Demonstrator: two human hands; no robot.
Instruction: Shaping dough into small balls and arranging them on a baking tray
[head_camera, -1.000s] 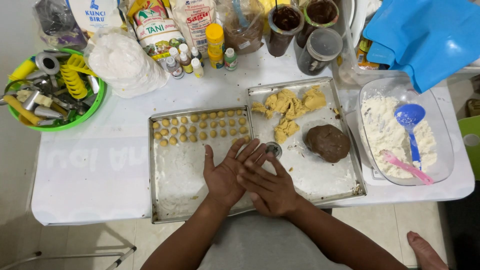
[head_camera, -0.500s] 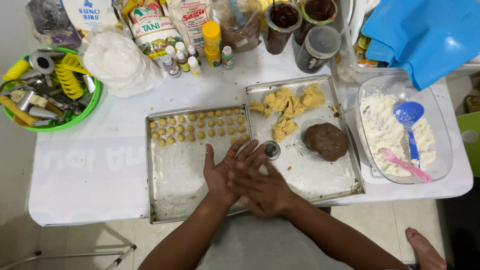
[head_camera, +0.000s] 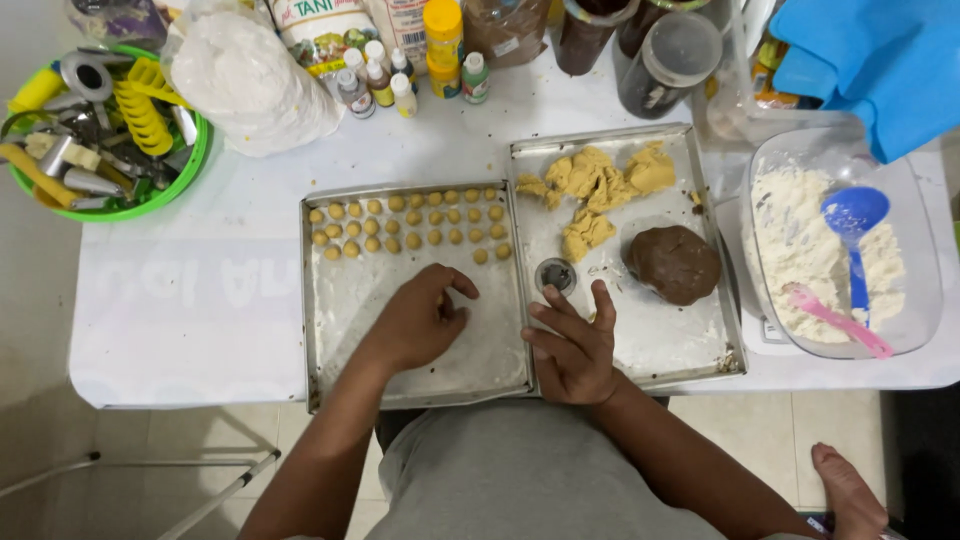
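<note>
My left hand (head_camera: 420, 322) rests on the left metal tray (head_camera: 340, 300), fingers curled down toward the floured surface; whatever is under the fingertips is hidden. Just beyond it lie several rows of small yellow dough balls (head_camera: 410, 222). My right hand (head_camera: 575, 345) hovers over the seam between the two trays, fingers spread, holding nothing. On the right metal tray (head_camera: 670, 340) sit chunks of yellow dough (head_camera: 595, 185), a brown dough lump (head_camera: 673, 263) and a small round cap (head_camera: 555, 275) close to my right fingertips.
A clear tub of flour (head_camera: 800, 250) with a blue scoop (head_camera: 852, 215) and pink tool (head_camera: 835, 320) stands right. A green basket of cutters (head_camera: 100, 140) stands left. A white bag (head_camera: 250, 80), small bottles (head_camera: 385, 80) and jars (head_camera: 665, 60) line the back.
My hands were pressed together over the trays' seam. They have come apart: the left moved left and down onto the left tray, the right stayed by the seam and spread its fingers.
</note>
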